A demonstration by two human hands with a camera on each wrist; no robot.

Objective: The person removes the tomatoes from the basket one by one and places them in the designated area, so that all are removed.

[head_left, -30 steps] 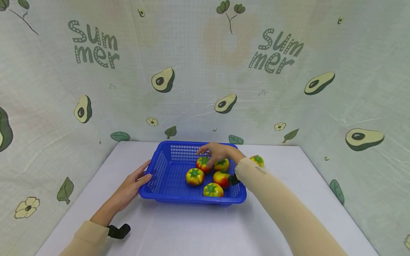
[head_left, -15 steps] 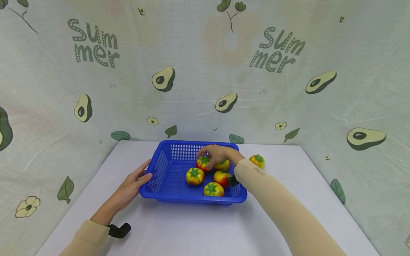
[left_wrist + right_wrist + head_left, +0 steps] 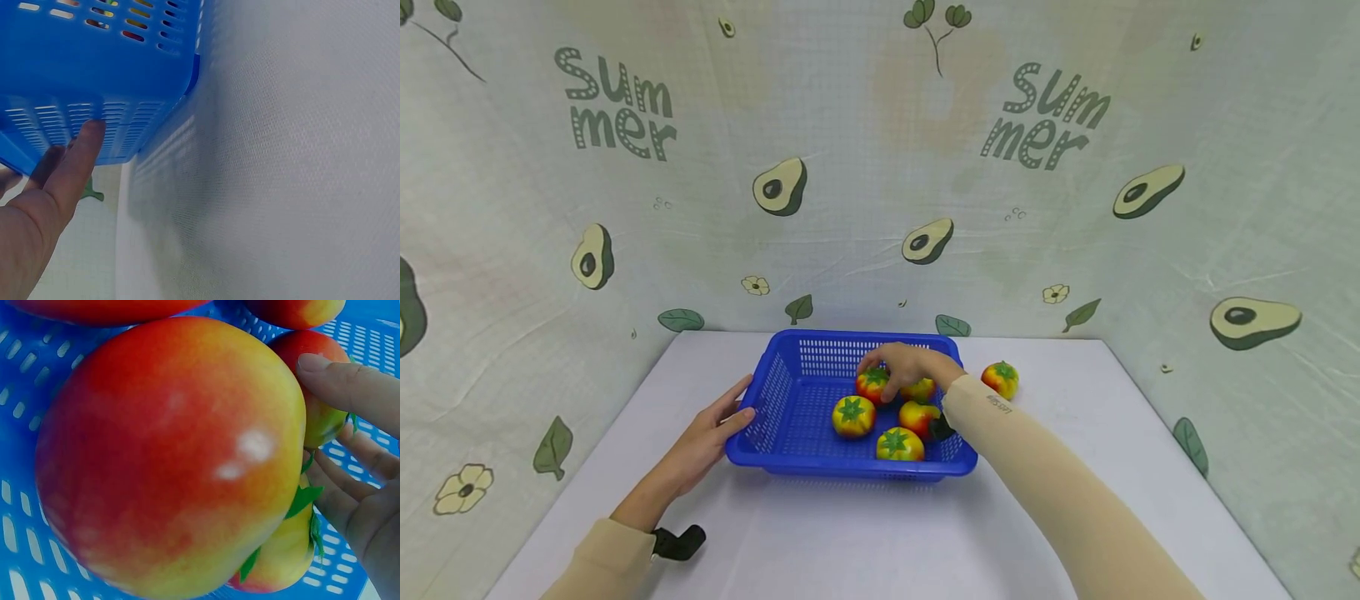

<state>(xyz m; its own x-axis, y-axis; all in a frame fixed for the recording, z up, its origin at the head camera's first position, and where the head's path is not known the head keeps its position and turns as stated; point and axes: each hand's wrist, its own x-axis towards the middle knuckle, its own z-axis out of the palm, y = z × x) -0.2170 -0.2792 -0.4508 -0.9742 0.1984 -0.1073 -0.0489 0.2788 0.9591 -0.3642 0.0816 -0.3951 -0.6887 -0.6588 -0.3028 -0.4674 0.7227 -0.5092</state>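
Observation:
A blue plastic basket (image 3: 805, 467) stands on the table, holding several red-and-yellow tomatoes with green star-shaped tops. My right hand (image 3: 910, 365) reaches in from the right. Its thumb and curled fingers are around the rearmost tomato (image 3: 872, 385), which rests among the others. In the right wrist view the thumb (image 3: 350, 384) lies on that tomato's red side (image 3: 312, 347), with a nearer tomato (image 3: 169, 456) filling much of the picture. At the basket's left side, my left hand (image 3: 715, 429) rests straight fingers and thumb against the slotted wall (image 3: 125, 115).
One more tomato (image 3: 1000, 380) sits on the white table (image 3: 1075, 433) right of the basket, behind my right sleeve. A cloth printed with avocados (image 3: 850, 275) hangs behind the table and along both sides.
My right hand has lowered slightly and shifted a little left around the rear tomato. That tomato and the one in front of it have moved slightly left. My left hand stays put.

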